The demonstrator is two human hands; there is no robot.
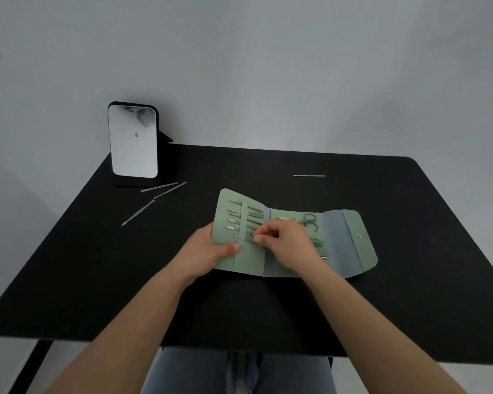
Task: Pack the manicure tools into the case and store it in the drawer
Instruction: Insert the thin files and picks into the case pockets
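Case: green case (285, 265) open, several tools slotted.
Outstanding: three loose tools (151, 204), (158, 187), (309, 175) on table (97, 265); drawer unseen.
Left hand (208, 251): grasps case edge.
Right hand (285, 240): pinching a tool at its slot.

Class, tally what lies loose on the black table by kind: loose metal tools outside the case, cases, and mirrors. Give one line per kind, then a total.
Loose metal tools: 3, two near the mirror and one thin one at the far right
Green case, open: 1
Standing mirror: 1
Total: 5
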